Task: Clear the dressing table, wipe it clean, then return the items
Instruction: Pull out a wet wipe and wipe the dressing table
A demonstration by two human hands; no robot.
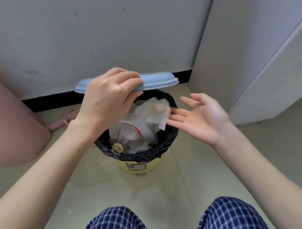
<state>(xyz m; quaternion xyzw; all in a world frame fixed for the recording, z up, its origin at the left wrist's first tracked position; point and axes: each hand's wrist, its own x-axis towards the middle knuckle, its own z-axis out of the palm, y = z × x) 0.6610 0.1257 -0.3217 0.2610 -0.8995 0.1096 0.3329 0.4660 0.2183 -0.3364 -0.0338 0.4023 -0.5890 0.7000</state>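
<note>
Fingers of the left hand (107,98) curl over the blue lid (158,82), gripping its near rim and holding it tilted up above the bin (139,167). Right hand (201,116) lies palm up, fingers straight and slightly apart, their tips touching a crumpled tissue (152,112) atop the rubbish inside the black liner (150,152).
</note>
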